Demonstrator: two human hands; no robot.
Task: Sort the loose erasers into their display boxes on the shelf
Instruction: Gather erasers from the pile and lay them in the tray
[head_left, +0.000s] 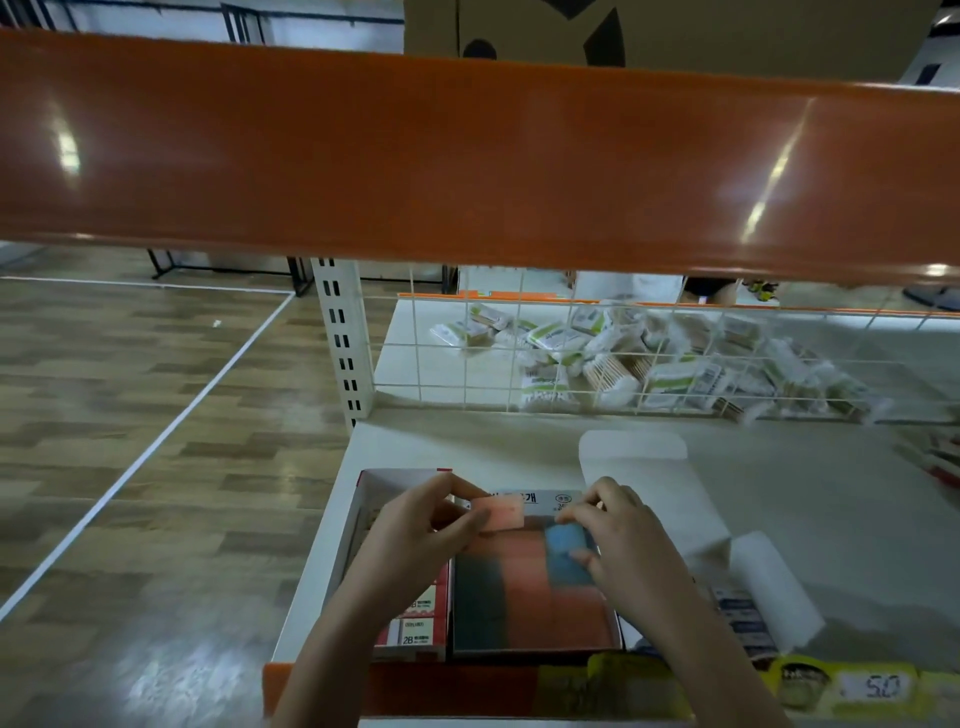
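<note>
The left hand (421, 525) pinches a pink eraser (500, 512) above the open display box (530, 603) (rows of dark, orange and blue erasers inside), while the right hand (626, 540) grips a blue eraser (567, 552) at the box's right side.

Glossy orange metal beam (467, 156); wood-look floor (130, 415)

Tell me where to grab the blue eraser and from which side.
Take the blue eraser by its two long edges, coming from above. It lies nearly flat atop the row in the display box, neighbours tight on its left, so the top is probably the only free approach. The right hand already pinches it so.
</note>
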